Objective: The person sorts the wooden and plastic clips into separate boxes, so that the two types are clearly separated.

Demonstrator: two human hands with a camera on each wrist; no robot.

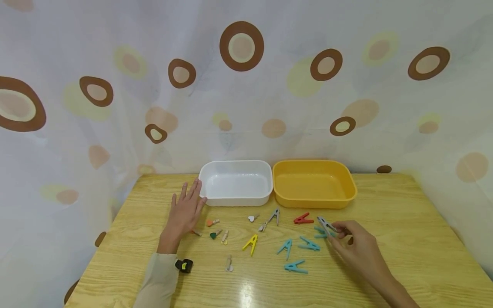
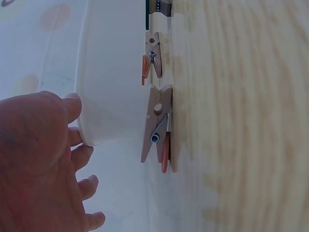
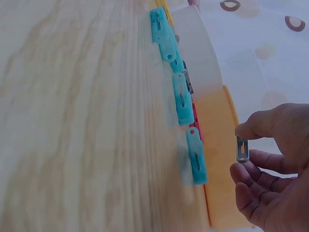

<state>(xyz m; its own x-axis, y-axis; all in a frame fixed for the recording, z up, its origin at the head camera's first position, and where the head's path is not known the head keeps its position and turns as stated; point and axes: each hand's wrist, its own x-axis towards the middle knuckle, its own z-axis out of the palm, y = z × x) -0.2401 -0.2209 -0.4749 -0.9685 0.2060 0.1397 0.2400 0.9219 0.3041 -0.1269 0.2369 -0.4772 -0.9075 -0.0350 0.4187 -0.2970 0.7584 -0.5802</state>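
Note:
My right hand (image 1: 356, 241) pinches a grey clothespin (image 1: 325, 224) between thumb and fingers, above a blue clothespin (image 1: 319, 232). In the right wrist view the held pin's end (image 3: 242, 149) shows between the fingertips. The left hand (image 1: 186, 212) has its fingers spread and touches the left rim of the white tray (image 1: 236, 202). Closest to that hand are small wooden clothespins, one with an orange piece (image 1: 209, 223) and one with a green heart (image 1: 213, 235). Several blue clothespins (image 1: 295, 267) lie left of the right hand, with a red one (image 1: 303, 219) behind them.
A yellow tray (image 1: 315, 204) stands against the white tray's right side, before the patterned cloth (image 1: 246, 107). Between the hands, a yellow clothespin (image 1: 251, 244), another grey one (image 1: 274, 217) and more small wooden pins (image 1: 229, 263) lie on the wooden table (image 1: 404, 231).

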